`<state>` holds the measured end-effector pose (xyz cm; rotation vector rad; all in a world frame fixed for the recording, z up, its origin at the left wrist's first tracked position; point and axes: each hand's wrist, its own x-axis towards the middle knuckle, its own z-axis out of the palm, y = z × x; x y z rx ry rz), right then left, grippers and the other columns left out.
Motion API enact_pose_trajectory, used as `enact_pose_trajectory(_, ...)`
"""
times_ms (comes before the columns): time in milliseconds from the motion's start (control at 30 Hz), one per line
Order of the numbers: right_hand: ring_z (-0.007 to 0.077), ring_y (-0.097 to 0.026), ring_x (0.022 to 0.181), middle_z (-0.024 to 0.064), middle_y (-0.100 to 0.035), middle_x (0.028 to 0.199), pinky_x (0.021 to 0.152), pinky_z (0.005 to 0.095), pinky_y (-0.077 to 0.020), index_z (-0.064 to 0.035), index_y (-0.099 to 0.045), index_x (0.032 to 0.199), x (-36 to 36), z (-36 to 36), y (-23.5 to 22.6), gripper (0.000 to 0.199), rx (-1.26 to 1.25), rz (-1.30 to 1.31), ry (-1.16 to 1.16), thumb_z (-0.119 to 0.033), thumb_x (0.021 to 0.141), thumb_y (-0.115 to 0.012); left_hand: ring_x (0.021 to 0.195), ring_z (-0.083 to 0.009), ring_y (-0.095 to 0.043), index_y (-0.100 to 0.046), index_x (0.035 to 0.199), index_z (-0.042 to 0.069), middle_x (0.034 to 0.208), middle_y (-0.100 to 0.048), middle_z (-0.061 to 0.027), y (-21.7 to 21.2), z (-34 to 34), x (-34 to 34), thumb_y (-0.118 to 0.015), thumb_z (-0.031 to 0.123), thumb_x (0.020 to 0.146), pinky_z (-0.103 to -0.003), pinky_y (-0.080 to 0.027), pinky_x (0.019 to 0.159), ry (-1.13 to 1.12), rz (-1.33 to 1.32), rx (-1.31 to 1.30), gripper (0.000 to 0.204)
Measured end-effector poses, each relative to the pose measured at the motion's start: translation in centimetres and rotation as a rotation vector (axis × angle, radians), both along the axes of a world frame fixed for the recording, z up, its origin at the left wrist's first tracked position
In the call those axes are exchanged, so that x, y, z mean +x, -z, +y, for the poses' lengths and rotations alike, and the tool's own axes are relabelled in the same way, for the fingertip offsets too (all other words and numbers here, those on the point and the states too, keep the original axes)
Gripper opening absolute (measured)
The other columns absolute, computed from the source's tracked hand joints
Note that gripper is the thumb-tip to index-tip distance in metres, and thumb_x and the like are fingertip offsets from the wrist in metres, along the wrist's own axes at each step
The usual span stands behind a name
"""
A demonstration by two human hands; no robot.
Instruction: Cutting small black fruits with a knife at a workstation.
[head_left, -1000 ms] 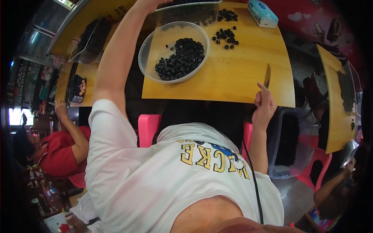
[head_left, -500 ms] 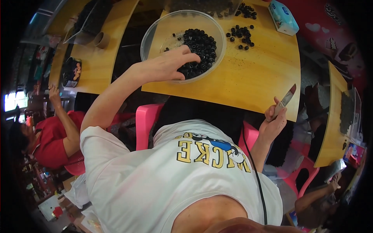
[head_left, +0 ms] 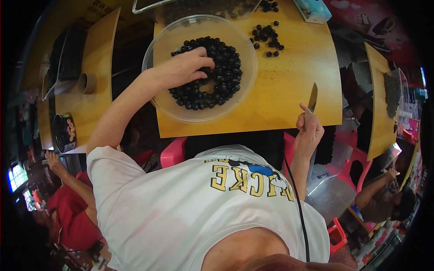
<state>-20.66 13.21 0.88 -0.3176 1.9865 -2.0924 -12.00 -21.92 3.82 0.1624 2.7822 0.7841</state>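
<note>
Head view: our yellow wooden table [head_left: 291,88] bears a round clear plastic bowl [head_left: 247,74]; our right hand [head_left: 310,131] clasps a pale-handled metal knife [head_left: 313,100]; our left hand [head_left: 186,67] curls, pinch unclear, among small round black pieces [head_left: 229,67] inside.

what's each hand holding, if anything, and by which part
Right hand: a knife, held by its handle. Left hand: down among the black round pieces; any hold cannot be told.

Yellow, dark-edged letters [head_left: 246,181] are running upside down across the wearer's white shirt [head_left: 181,207]. Small dark letters [head_left: 102,6] are showing on a yellowish panel [head_left: 90,16], upper left. A picture label [head_left: 71,130] is covering the dark tub [head_left: 59,134], its words blurring.
</note>
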Motion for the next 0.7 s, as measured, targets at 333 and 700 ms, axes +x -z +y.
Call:
enact_pose_trajectory(333, 0.0066, -0.032, 0.057, 0.0, -0.041, 0.063, 0.052, 0.0215, -0.0225, 0.0088, -0.061, 0.1, -3.1, 1.8, 0.0, 0.038, -0.106, -0.002, -0.126, -0.026, 0.096, -0.046, 0.088, -0.0271, -0.054, -0.058, 0.113, 0.004, 0.095, -0.051, -0.0117, -1.3, 0.0, 0.9, -0.057, 0.011, 0.087, -0.034, -0.044, 0.077, -0.173, 0.014, 0.001, 0.027)
enact_pose_trajectory(700, 0.0053, -0.031, 0.056, -0.0012, -0.041, 0.062, 0.05, 0.0211, -0.0208, 0.006, -0.063, 0.098, -3.4, 1.6, 0.5, 0.031, -0.07, -0.027, -0.288, -0.021, 0.096, -0.047, 0.089, -0.0151, -0.062, -0.06, 0.108, -0.003, 0.1, -0.057, -0.0066, -4.3, 2.8, 3.4, -0.054, 0.002, 0.087, -0.024, -0.049, 0.077, -0.655, 0.157, 0.605, 0.022)
